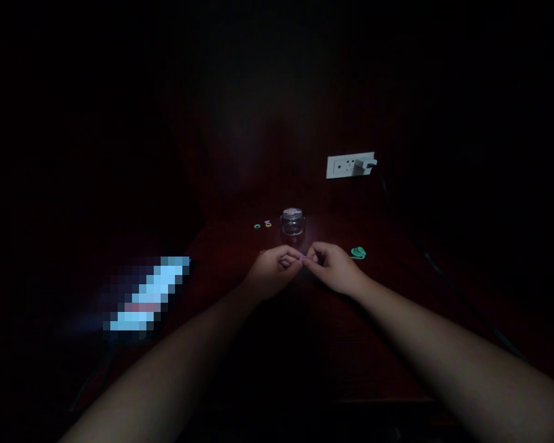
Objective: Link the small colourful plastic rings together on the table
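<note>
The scene is very dark. My left hand (274, 269) and my right hand (332, 266) meet over a dark red table (240, 344), fingertips pinched together on one tiny pale item (301, 260) that I cannot make out. Just beyond the hands stands a small clear glass jar (292, 223). Left of the jar lie small coloured rings, one green (257, 226) and one yellowish (268, 224). A teal band (359, 252) lies right of my right hand.
A white power socket (349, 165) with a plug in it sits on the wall behind, its dark cable (443, 277) running down to the right. A lit, blurred screen (148, 298) glows on the left of the table.
</note>
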A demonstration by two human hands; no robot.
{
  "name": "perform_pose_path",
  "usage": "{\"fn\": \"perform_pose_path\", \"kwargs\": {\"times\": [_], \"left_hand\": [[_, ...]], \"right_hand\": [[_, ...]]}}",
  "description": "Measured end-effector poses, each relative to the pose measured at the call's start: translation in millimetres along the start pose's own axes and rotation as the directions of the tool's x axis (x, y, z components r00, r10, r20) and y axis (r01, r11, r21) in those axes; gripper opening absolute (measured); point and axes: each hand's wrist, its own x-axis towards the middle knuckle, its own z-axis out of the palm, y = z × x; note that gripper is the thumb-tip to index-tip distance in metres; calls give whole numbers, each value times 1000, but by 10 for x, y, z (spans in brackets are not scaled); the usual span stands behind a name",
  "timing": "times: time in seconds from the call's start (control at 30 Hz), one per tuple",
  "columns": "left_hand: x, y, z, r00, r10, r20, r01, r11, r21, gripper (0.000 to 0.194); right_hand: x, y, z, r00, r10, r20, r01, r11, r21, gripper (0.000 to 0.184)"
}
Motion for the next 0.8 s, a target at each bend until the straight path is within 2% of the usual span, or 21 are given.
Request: {"fn": "perform_pose_path", "kwargs": {"times": [0.3,0.47,0.63,0.8], "left_hand": [[8,-12,6,999,0,-37,0,1000,5,20],[12,-41,9,999,5,-53,-4,1000,9,18],[14,-38,3,998,7,-59,-3,999,54,17],[24,-41,5,997,-5,-83,10,998,61,16]], "right_hand": [[-3,13,14,999,22,33,-23,1000,8,27],[-13,-8,17,997,20,70,-22,999,25,23],[-3,-4,10,1000,5,31,-7,999,52,11],[-4,6,14,999,-12,50,6,995,103,11]]}}
